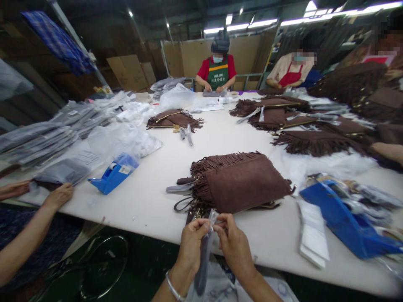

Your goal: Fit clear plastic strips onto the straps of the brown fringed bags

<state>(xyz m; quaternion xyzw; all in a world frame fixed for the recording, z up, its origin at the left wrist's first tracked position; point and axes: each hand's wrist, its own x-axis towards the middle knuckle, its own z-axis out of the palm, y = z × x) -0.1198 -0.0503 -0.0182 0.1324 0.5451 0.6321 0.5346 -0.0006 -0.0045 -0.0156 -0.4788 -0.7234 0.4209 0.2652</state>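
Note:
My left hand (192, 243) pinches the upper end of a long strap in a clear plastic sleeve (204, 264), which hangs down below the table edge. The fingers of my right hand (233, 243) are closed on the loose plastic at the sleeve's top. Just beyond my hands lies a brown fringed bag (245, 180), flap up. At its left side are a dark wrist loop (183, 204) and a plastic-wrapped strap (179, 188). Whatever sits between my fingertips is partly hidden.
A blue tape dispenser (349, 222) and a stack of white papers (312, 235) lie right. Another blue tape dispenser (115, 173) stands left, near a co-worker's hand (59, 196) on a bagged item. More brown fringed bags (311, 140) and grey packed bags (66, 121) cover the sides.

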